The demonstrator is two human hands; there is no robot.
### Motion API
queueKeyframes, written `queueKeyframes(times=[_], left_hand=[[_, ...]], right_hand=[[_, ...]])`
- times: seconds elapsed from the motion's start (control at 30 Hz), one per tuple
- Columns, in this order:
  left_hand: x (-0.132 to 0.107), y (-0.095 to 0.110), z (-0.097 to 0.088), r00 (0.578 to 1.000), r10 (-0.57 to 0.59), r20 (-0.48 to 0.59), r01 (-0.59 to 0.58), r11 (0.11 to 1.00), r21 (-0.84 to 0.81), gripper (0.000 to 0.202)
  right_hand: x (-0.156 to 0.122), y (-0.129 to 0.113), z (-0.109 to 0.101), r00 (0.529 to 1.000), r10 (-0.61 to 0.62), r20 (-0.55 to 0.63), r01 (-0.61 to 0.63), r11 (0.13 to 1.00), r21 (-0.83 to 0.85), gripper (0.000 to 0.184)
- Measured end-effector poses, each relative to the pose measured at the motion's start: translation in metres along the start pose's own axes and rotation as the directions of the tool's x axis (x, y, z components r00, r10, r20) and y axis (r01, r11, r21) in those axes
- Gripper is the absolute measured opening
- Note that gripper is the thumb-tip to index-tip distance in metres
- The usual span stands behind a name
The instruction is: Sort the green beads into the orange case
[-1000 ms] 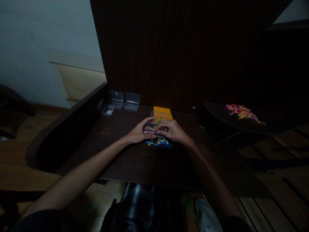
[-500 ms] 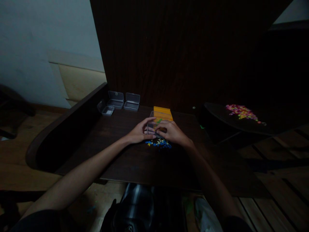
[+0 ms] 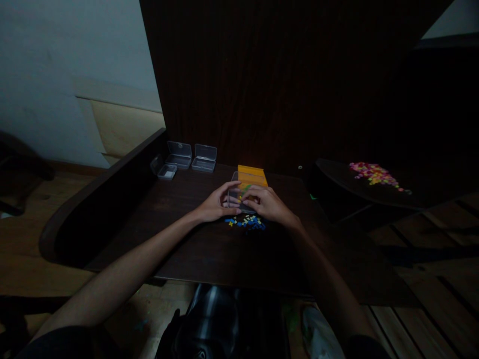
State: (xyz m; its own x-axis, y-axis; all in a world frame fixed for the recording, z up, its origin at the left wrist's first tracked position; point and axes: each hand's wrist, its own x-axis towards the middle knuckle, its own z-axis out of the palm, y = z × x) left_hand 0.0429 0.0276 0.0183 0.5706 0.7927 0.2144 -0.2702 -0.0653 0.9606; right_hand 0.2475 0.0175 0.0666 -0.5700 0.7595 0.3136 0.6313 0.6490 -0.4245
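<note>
A clear plastic box (image 3: 234, 190) stands open on the dark table, partly hidden by both hands. My left hand (image 3: 217, 204) grips it from the left, thumb at the near side and fingers around the wall. Over its right part is my right hand (image 3: 268, 205), thumb and fingertips pinched together at a small yellow piece (image 3: 240, 198). A bit of green shows behind the right fingers. Just below the hands lies a loose pile of small blue, pale and yellow pieces (image 3: 250, 222). An orange sheet or lid (image 3: 252, 174) sits behind the clear box.
Several small clear boxes (image 3: 204, 158) with raised lids stand at the table's back left. A side panel (image 3: 108, 189) borders the table (image 3: 179, 244) on the left. To the right, a curved dark surface bears a pile of pink, yellow and purple beads (image 3: 376, 174).
The right hand's fingertips have shifted very slightly at the box. The left hand, box and pile stay in place.
</note>
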Motion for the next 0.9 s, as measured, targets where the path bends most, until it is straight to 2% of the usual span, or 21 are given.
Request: queueKeyframes(times=[0.63,0.9], left_hand=[[-0.0002,-0.0001,0.0005,1.000,-0.016,-0.004,0.016,1.000,-0.014,0.082],[-0.0005,0.0020,0.0019,1.000,-0.023,-0.004,0.023,1.000,0.008,0.082]], right_hand=[[0.0017,-0.0018,0.0029,1.000,0.017,-0.005,-0.017,0.999,-0.033,0.015],[0.0006,-0.0006,0.0033,1.000,0.029,-0.001,-0.029,0.992,-0.122,0.018]])
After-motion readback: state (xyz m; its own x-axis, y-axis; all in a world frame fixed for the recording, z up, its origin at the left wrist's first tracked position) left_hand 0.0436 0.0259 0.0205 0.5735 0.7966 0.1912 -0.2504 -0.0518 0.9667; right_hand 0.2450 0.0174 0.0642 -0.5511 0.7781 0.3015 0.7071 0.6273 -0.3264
